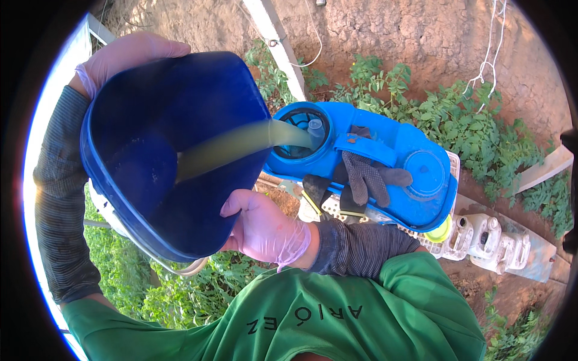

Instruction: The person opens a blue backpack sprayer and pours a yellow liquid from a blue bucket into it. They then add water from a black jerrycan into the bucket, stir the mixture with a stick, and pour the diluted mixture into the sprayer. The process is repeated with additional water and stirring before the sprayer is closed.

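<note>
A dark blue plastic bucket (pixel 135 207) is tilted on its side, and yellowish liquid (pixel 226 144) streams over its rim into the round opening of a blue plastic tank (pixel 406 135). My left hand (pixel 135 52), in a thin pink glove, grips the bucket's upper edge. Also gloved, my right hand (pixel 266 225) holds the lower rim, its thumb inside. A strainer basket (pixel 295 119) with a small clear cup (pixel 316 127) sits in the opening. A dark dotted work glove (pixel 363 176) lies under the tank's blue handle (pixel 365 148). Some fingers are hidden behind the bucket.
The tank stands on a white perforated crate (pixel 454 162). Several whitish plastic jugs (pixel 483 237) line a board at the right. Leafy green plants (pixel 451 113) grow along an earthen wall (pixel 406 36). A pale post (pixel 282 54) and white strings (pixel 490 58) stand beyond.
</note>
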A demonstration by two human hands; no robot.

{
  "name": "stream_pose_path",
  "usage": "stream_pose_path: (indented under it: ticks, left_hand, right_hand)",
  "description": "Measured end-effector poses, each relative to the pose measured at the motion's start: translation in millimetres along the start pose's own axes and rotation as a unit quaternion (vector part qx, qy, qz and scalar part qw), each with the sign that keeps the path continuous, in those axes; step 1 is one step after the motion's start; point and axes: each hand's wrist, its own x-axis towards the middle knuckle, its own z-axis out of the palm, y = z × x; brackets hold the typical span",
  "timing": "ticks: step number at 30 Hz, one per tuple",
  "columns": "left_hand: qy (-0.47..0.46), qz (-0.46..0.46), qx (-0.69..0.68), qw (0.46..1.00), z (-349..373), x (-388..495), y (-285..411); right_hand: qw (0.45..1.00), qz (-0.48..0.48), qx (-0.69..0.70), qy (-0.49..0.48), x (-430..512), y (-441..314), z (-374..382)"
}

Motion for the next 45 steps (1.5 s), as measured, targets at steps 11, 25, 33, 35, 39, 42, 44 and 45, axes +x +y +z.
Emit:
stream_pose_path:
  ticks: [11, 25, 33, 35, 39, 42, 44, 45]
  left_hand:
    - [-0.013, -0.047, -0.014, 0.999, 19.3, 8.1, 30.2]
    - [-0.021, 0.031, 0.088, 0.995, 14.7, 19.0, 21.1]
    - [-0.014, 0.038, 0.007, 0.999, 16.0, -5.5, 9.6]
    - [0.013, 0.013, -0.025, 1.000, 21.5, -25.4, 7.6]
    - [0.058, -0.015, -0.134, 0.989, 42.1, -38.4, -9.3]
    - [0.095, -0.049, -0.230, 0.967, 52.8, -57.8, -23.7]
    - [0.101, -0.068, -0.308, 0.944, 61.7, -77.0, -41.2]
    - [0.097, -0.066, -0.348, 0.930, 68.3, -84.2, -51.7]
  right_hand:
    - [1.000, -0.005, 0.022, -0.007, -4.2, -9.6, -8.9]
    - [1.000, -0.008, 0.018, -0.012, -4.1, -11.7, -18.0]
    - [1.000, -0.001, 0.009, -0.004, -9.6, -12.0, -9.3]
    - [1.000, 0.008, 0.006, 0.005, -7.6, -6.4, -10.0]
    - [0.999, 0.001, -0.021, 0.043, -10.3, -9.3, -17.4]
    - [0.997, 0.014, -0.052, 0.057, -7.7, -0.2, -27.8]
    - [0.991, 0.017, -0.097, 0.087, -9.4, 4.4, -31.6]
    - [0.987, 0.016, -0.121, 0.104, -10.4, 4.1, -35.3]
